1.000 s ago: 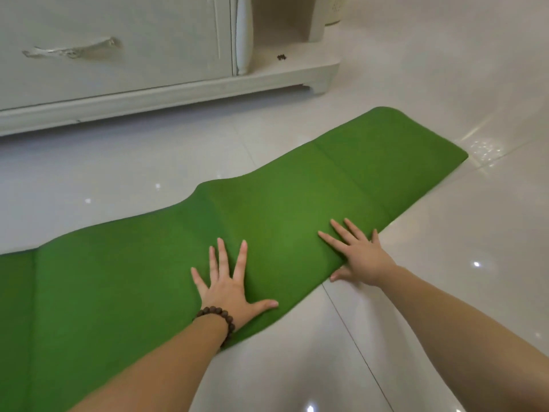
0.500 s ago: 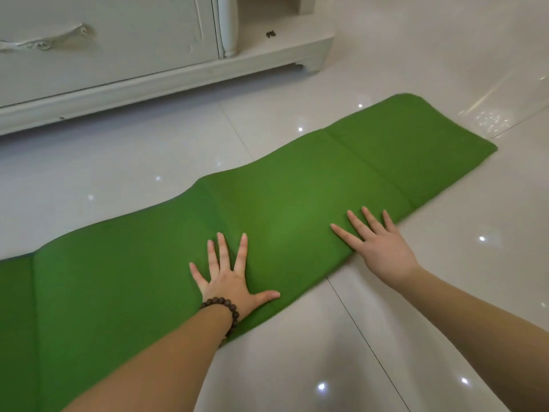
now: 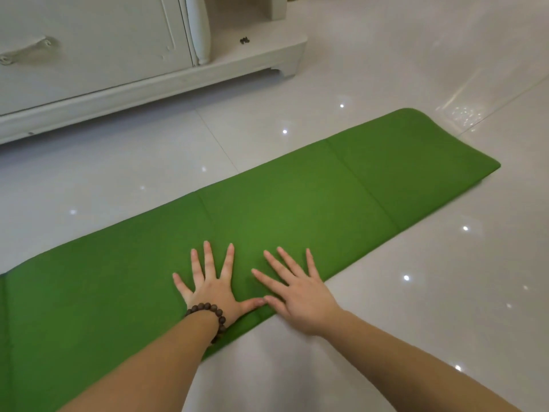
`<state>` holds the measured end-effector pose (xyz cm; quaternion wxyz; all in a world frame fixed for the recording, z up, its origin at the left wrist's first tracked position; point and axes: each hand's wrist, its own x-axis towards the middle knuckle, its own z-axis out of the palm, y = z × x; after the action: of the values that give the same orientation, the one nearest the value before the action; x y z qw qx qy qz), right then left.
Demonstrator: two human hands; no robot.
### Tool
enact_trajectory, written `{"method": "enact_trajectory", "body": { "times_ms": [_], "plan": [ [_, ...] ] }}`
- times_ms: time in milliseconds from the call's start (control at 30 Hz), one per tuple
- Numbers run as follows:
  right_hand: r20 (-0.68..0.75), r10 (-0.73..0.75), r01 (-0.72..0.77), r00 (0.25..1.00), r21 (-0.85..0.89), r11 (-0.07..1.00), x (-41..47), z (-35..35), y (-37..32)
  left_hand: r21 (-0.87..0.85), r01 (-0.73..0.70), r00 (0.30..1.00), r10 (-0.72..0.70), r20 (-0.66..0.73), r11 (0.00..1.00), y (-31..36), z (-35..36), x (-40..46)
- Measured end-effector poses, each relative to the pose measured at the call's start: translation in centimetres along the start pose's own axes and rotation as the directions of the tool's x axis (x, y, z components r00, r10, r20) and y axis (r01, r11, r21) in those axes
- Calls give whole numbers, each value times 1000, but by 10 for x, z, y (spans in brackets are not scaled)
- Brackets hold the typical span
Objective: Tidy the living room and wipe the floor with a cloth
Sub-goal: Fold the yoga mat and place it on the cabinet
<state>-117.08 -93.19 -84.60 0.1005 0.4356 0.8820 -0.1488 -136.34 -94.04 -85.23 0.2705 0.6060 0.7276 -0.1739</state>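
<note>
A long green cloth [image 3: 297, 209] lies flat on the glossy white tiled floor [image 3: 430, 292], running from the lower left to the upper right, with fold creases across it. My left hand [image 3: 212, 285], with a dark bead bracelet on the wrist, presses flat on the cloth near its front edge, fingers spread. My right hand [image 3: 297, 288] lies flat beside it, fingers straight on the cloth, palm partly over the edge and the floor. The two thumbs nearly touch.
A white cabinet [image 3: 118, 63] with a drawer handle [image 3: 26, 50] stands along the back left on a low plinth. A small dark object [image 3: 244, 40] lies on its open lower shelf. Bare tiles stretch to the right and in front of the cloth.
My right hand has slid left along the cloth until it lies next to my left hand. The hump in the cloth has flattened and its back edge now runs straighter.
</note>
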Motion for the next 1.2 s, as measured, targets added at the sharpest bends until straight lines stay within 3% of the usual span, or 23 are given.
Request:
{"method": "enact_trajectory", "body": {
  "times_ms": [67, 133, 200, 267, 400, 467, 533, 667, 800, 933, 1067, 1200],
  "plan": [
    [14, -16, 17, 1000, -81, 997, 2, 12, 29, -1, 2, 1000, -2, -3, 1000, 0, 1, 1],
    [-45, 161, -164, 986, -82, 983, -8, 13, 83, 7, 6, 1000, -6, -3, 1000, 1, 1, 3],
    [-114, 409, -415, 905, -33, 909, -25, 8, 145, 18, 9, 1000, -9, -3, 1000, 2, 1, 3],
    [-44, 567, -568, 823, -23, 823, -35, -2, 185, 26, 12, 1000, -11, -9, 1000, 2, 2, 3],
    [19, 639, -639, 769, 28, 768, -23, -14, 173, 41, 11, 1000, -11, 0, 999, 3, 0, 2],
    [-8, 573, -573, 819, 37, 819, -7, -14, 136, 35, 3, 999, -4, 38, 999, 4, -2, 2],
    [-16, 390, -389, 921, 32, 921, 16, -13, 84, 12, -25, 996, 24, 82, 1000, 2, -9, 0],
    [-43, 132, -129, 990, 71, 989, 59, -21, -13, -17, -57, 998, 57, -8, 998, -26, -31, -19],
    [-72, 0, 8, 997, 118, 993, 67, -37, -86, -26, 24, 994, -27, -110, 999, -104, -64, -71],
    [-64, -109, 116, 992, 113, 987, 81, -48, -151, 91, 0, 979, 19, -204, 996, -212, -74, -121],
    [3, -178, 178, 984, 67, 982, 89, -39, -222, 119, 114, 977, -89, -195, 986, -315, -41, -172],
    [125, -331, 344, 935, -100, 934, 90, -38, -279, 145, 194, 974, -173, -148, 970, -403, 14, -228]
  ]
}}
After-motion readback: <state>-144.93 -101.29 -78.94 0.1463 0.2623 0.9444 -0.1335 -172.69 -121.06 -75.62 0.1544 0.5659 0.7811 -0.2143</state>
